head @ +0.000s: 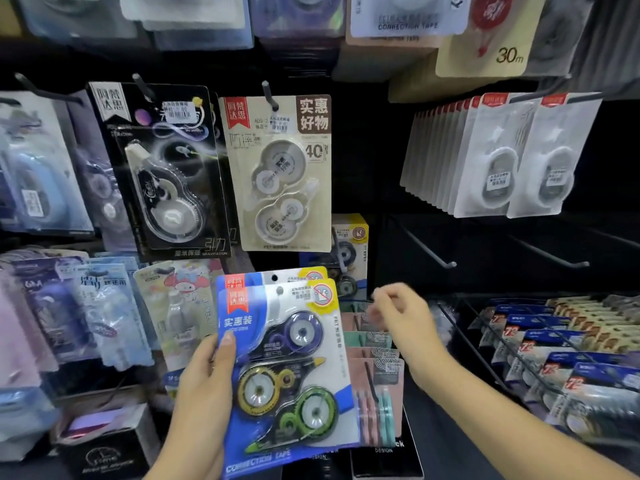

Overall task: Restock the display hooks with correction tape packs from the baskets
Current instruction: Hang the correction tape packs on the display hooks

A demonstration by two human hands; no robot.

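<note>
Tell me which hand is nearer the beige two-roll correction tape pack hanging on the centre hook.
Right. The right hand hovers empty below and just right of the beige two-roll correction tape pack. The left hand is lower, gripping the blue three-roll correction tape packs.

Two blue correction tape packs (pixel 284 362) stacked in one hand, each front showing three dispensers; one black pack (pixel 162 168) and one beige twin pack (pixel 280 174) hang above; two bare hooks (pixel 429 251)

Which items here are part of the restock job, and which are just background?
In play:
- blue correction tape packs, gripped in the left hand
- right hand, holding nothing
- bare hooks
- wire basket of packs

Background:
- beige twin pack
- black pack
- white packs
</note>
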